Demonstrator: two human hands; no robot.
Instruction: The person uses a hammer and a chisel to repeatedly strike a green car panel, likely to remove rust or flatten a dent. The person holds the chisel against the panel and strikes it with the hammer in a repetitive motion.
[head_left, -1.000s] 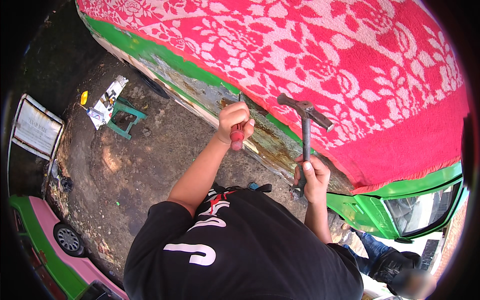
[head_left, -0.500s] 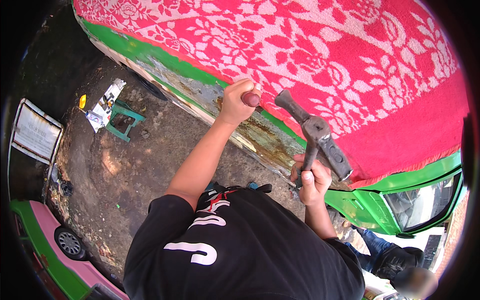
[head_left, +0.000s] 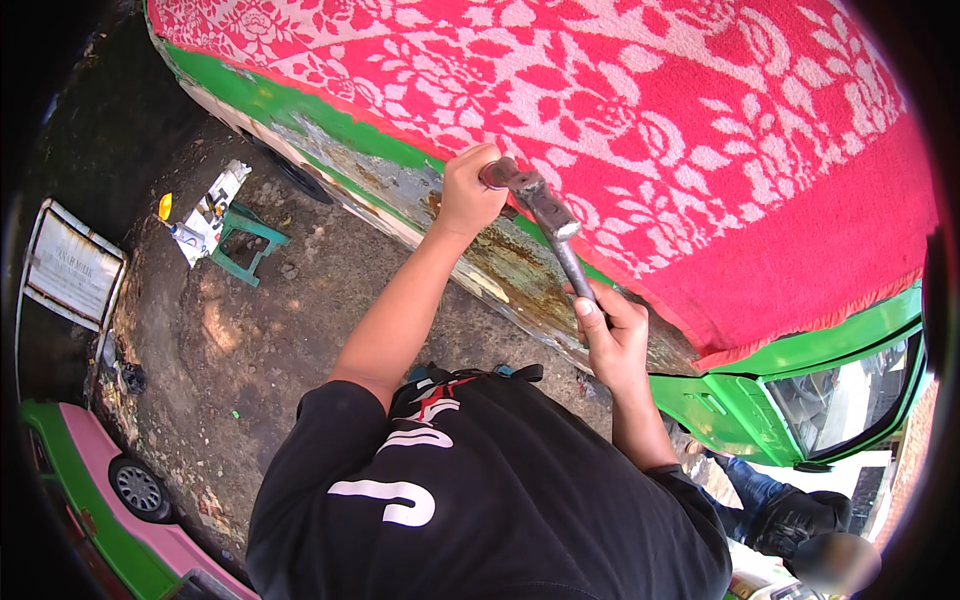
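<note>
My left hand is closed in a fist around a tool with a reddish-brown rounded handle; its shaft is hidden below the fist. My right hand grips a hammer by its metal handle. The hammer's head lies over the top of the reddish-brown handle, touching or very close to it. Beneath both hands runs the side of a green vehicle, with worn, rusty bare patches. A red and pink floral cloth covers the vehicle's upper part.
A teal stool with papers and small items stands on the dirt floor to the left. Another car, pink and green, is at the lower left, near a framed sign. Another person is at the lower right, by the green vehicle's window.
The hammer has swung down and left, from raised above my right hand onto the tool's handle. My right hand has moved slightly up and left; my left hand has barely shifted.
</note>
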